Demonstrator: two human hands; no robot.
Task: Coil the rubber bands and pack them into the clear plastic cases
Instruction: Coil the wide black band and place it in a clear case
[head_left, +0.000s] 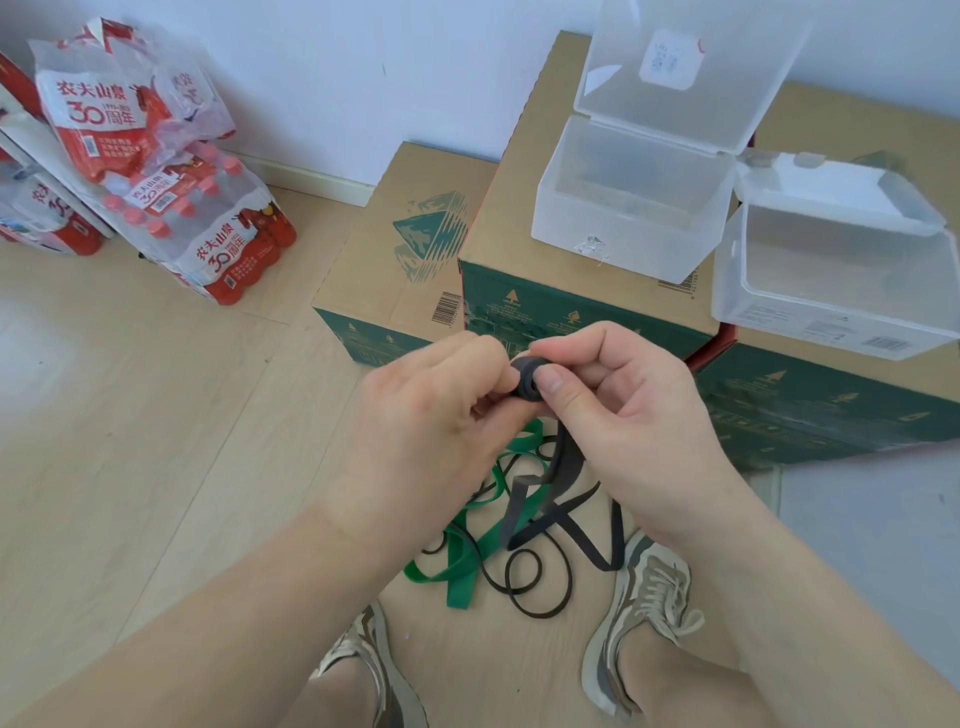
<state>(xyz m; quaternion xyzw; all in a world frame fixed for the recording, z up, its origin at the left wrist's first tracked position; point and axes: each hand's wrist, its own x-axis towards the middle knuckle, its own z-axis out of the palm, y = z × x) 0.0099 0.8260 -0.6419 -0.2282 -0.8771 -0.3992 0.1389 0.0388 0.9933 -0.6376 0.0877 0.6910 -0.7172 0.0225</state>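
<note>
Between the 2 hands, a small dark coil (527, 382) of a flat grey rubber band is mostly covered by fingers, so how many turns it has cannot be read. Left hand (436, 410) and right hand (618, 400) meet around it, both pinched on the coil, the right thumb pressing its face. From the coil the band's loose tail (563, 467) hangs down toward the floor, partly hidden behind the right wrist.

Below, on the wooden floor (156, 415), lies a tangle of green bands (462, 566) and thin black bands (524, 577); they overlap so much that a count is not possible. 2 shoes (644, 613) frame the pile, the left one cut off by the bottom edge.

Behind the hands stand cardboard boxes (405, 249). On them sit 2 clear plastic cases (628, 208), lids open and seemingly empty, touching at a corner; the right one runs off the frame. Shrink-wrapped water bottle packs (202, 223) are stacked at the far left by the wall.
</note>
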